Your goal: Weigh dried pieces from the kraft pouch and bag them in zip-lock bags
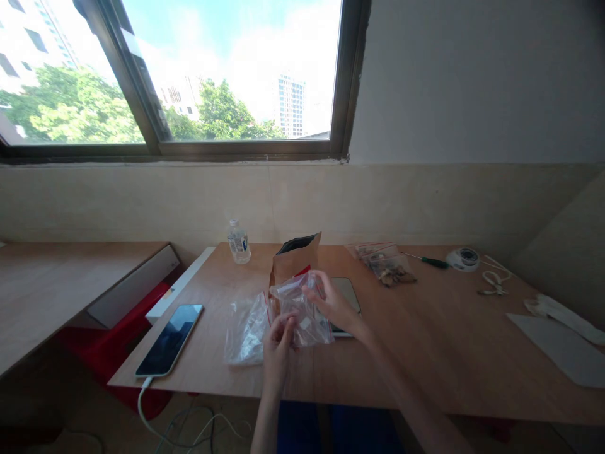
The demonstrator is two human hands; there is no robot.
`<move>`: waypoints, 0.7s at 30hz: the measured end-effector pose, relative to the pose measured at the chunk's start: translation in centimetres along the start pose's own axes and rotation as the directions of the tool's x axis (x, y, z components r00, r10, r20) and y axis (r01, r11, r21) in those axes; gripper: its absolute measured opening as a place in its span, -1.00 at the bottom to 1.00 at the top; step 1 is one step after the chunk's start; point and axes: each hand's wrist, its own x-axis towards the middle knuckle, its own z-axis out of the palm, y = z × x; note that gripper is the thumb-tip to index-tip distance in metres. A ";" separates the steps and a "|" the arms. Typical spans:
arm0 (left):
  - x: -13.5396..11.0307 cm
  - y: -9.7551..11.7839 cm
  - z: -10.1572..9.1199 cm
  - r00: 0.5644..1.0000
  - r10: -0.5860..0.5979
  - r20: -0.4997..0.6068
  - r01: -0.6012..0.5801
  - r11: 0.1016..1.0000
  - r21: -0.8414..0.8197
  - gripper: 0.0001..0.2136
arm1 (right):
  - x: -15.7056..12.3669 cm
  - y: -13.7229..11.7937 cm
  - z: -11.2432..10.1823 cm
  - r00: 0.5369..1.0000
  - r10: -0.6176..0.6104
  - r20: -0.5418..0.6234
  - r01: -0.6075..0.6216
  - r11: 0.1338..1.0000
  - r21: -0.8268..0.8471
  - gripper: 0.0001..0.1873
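Over the middle of the table, a clear zip-lock plastic bag (309,325) is held up between my two hands. My left hand (278,345) pinches it at its lower left. The fingers of my right hand (331,304) are closed on its upper right edge. More clear plastic bags (244,337) lie on the table just left of my left hand. Behind the held bag stands a brown paper pouch (293,261), its dark mouth gaping. Partly covered by my right hand and the bag is a flat device with a pale top (348,291), perhaps a scale.
A phone (170,340) with a white charging cable (144,403) lies at left, a water bottle (239,243) behind. Back right: zip bags with brown dried pieces (390,268), a green-handled screwdriver (433,261), a white round device (463,259), a white cord (494,284), a grey sheet (558,350).
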 end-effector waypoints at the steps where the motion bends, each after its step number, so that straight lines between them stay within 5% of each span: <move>1: 0.0 0.0 0.1 1.000 0.010 0.014 -0.010 1.000 0.016 -0.65 | -0.2 0.5 0.1 0.997 0.078 0.020 -0.079 0.995 0.065 -0.57; 3: 0.0 0.1 0.0 0.999 0.006 0.038 -0.008 0.999 0.044 -0.65 | -0.2 1.4 0.0 0.985 0.170 0.029 -0.173 0.967 0.186 -0.61; 8: 0.1 0.8 -0.8 0.995 -0.052 0.090 0.042 0.993 0.109 -0.64 | 0.3 2.4 -1.1 0.964 0.243 -0.110 -0.184 0.904 0.385 -0.63; 13: -0.2 1.3 -0.8 0.978 -0.050 0.202 0.018 0.988 0.157 -0.69 | -0.9 2.9 -0.2 0.949 0.268 -0.164 -0.189 0.905 0.382 -0.61; 21: -0.7 1.5 0.9 0.998 -0.023 -0.067 0.030 0.994 0.105 -0.69 | -3.5 2.2 2.3 0.972 0.232 -0.024 -0.213 0.925 0.315 -0.66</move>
